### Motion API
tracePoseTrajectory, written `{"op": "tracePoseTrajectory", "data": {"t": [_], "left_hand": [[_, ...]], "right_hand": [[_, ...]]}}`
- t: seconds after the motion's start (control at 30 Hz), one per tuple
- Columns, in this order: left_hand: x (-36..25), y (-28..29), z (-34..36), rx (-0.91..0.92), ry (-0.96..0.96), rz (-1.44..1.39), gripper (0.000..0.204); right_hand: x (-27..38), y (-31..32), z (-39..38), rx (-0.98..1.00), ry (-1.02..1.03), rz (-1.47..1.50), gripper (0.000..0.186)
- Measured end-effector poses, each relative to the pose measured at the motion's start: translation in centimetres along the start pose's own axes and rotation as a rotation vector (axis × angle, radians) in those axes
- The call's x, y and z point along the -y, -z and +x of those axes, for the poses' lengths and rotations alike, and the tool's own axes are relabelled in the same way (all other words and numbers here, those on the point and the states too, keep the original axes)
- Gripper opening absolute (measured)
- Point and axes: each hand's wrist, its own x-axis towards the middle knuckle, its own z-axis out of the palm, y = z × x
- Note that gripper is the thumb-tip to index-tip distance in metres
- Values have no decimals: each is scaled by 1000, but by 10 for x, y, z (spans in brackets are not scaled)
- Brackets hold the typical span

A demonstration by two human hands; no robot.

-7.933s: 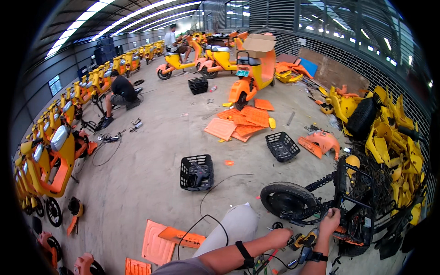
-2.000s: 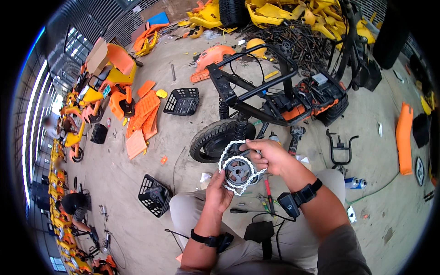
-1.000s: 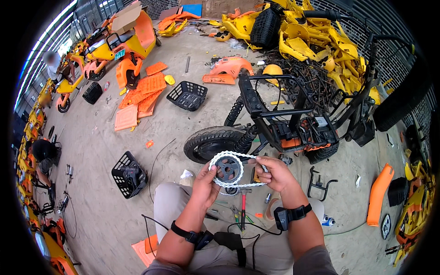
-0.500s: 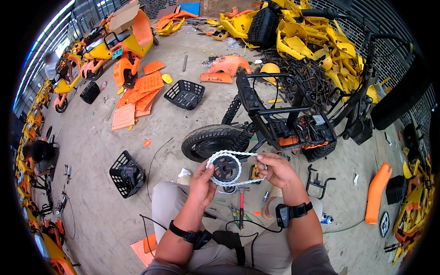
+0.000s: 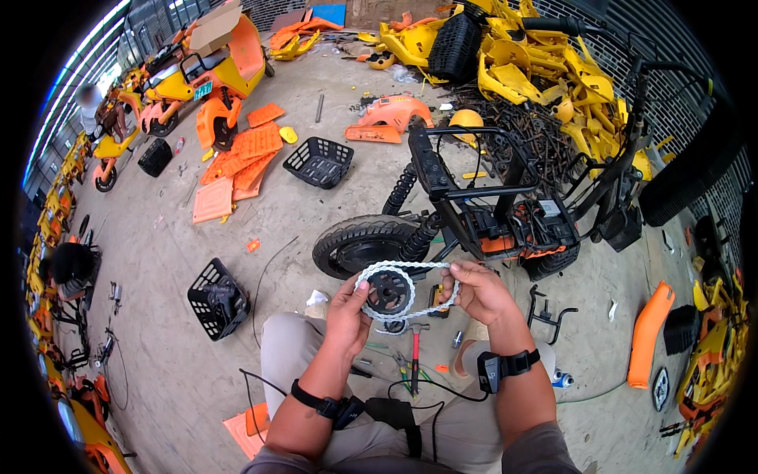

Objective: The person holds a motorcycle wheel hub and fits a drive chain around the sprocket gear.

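Observation:
My left hand (image 5: 347, 310) is closed on the left side of a dark round sprocket (image 5: 379, 294), its thumb on the front. A silvery chain (image 5: 422, 265) wraps round the sprocket and reaches right in a slack loop. At the loop's right end, my right hand (image 5: 480, 294) pinches the chain between thumb and fingers; part of it is hidden there. Both hands are raised in front of my knees. Below them on the floor lie a hammer (image 5: 416, 347) with a red handle and pliers (image 5: 403, 367) with green-and-red grips.
Ahead stands a stripped scooter frame (image 5: 474, 192) with a rear wheel (image 5: 355, 245). A black basket (image 5: 212, 276) holding a power tool is at left; another basket (image 5: 318, 162) lies farther off. Yellow panels (image 5: 513, 71) are piled at the back. Two people are at far left.
The chain's right end has gone from a straighter stretch to a rounded bend by my right fingers. My right hand has shifted slightly; my left hand stays nearly still.

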Motion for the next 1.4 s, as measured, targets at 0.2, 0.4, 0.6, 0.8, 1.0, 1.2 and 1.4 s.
{"op": "tracePoseTrajectory", "data": {"t": [0.2, 0.4, 0.6, 0.8, 1.0, 1.2, 1.4], "left_hand": [[-2, -2, -1, -10, -11, -25, 30], [-1, 0, 2, -52, -47, -25, 30], [-4, -9, 1, -86, -39, -9, 29], [-1, -5, 7, -62, -12, -1, 30], [0, -7, 9, -72, -29, -33, 31], [1, -8, 8, -103, -53, -45, 30], [1, -9, 6, -105, -60, -47, 29]], "right_hand": [[-1, -1, -1, -35, -22, 6, 23], [-3, -3, 1, -34, -41, 4, 23], [-1, -6, 1, -57, -5, -71, 25], [6, -7, 5, -77, 9, -129, 25], [7, -3, 7, -73, 14, -155, 25], [11, -12, 1, -94, 28, -110, 24], [11, -10, 1, -110, 50, -73, 27]]}}
